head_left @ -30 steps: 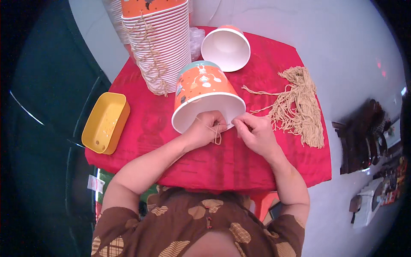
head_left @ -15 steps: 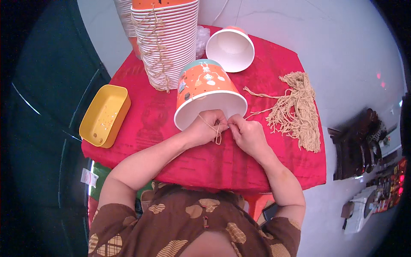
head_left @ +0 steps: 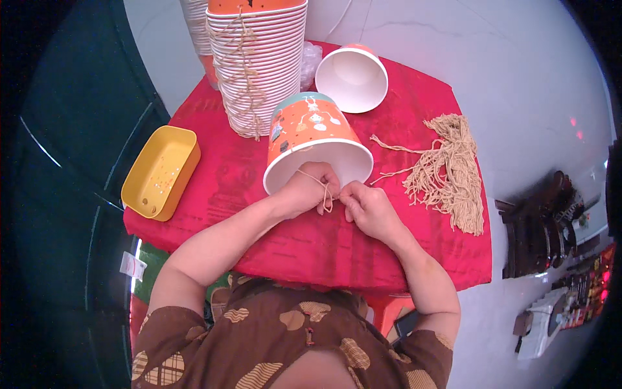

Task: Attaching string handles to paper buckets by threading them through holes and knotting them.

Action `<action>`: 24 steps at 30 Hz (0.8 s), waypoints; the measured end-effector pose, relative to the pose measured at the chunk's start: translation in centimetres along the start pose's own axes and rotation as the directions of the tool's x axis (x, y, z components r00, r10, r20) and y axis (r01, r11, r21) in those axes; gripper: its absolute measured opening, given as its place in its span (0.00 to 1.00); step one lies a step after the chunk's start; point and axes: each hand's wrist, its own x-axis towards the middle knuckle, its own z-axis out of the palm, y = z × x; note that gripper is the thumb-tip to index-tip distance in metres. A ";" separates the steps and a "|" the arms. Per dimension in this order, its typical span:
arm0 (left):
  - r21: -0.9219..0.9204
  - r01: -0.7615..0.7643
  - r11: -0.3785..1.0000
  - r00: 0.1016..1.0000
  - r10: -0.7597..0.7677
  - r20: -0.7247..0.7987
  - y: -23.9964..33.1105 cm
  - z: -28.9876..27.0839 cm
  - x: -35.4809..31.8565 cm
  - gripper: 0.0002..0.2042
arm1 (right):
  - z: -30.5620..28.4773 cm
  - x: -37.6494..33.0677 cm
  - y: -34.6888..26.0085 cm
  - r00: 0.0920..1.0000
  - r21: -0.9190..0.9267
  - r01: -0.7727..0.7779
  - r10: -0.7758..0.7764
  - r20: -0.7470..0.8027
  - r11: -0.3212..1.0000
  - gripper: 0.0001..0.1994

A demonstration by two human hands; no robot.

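An orange paper bucket (head_left: 314, 126) with a white inside lies tilted on the table, its mouth facing me. My left hand (head_left: 312, 187) is at the rim's near side, partly in front of the opening, with a thin beige cord (head_left: 328, 202) looped over its back and its fingers closed on the cord. Close beside it, my right hand (head_left: 369, 209) pinches the cord with thumb and forefinger. The fingertips of both hands nearly meet. Whether the cord passes through the bucket's wall is hidden behind my hands.
A tall stack of white-rimmed buckets (head_left: 256, 71) with cord down its side stands at the back left. Another bucket (head_left: 353, 81) lies behind. At left is a yellow tray (head_left: 188, 172) with small bits inside; at right, a bundle of beige cords (head_left: 453, 175). A red cloth (head_left: 311, 249) covers the table.
My right hand has shifted slightly down and left, and the left hand's fingers have turned a little around the cord. The whole view has shifted slightly; the bucket stays in place.
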 end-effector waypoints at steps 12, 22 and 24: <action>0.182 -0.129 0.975 0.991 0.133 -0.011 -0.8 0.4 0.1 0.02 | -0.1 0.1 0.2 0.908 -0.362 0.181 -0.297 -0.296 0.914 0.04; 0.563 -0.370 0.739 0.863 0.497 -0.086 -1.8 1.6 -0.2 0.04 | 1.5 0.9 2.5 0.911 -0.208 0.166 -0.231 -0.342 0.964 0.05; 0.623 -0.369 0.689 0.846 0.527 -0.082 -1.8 1.8 -0.2 0.04 | 1.6 0.9 2.4 0.920 -0.185 0.142 -0.198 -0.337 0.973 0.05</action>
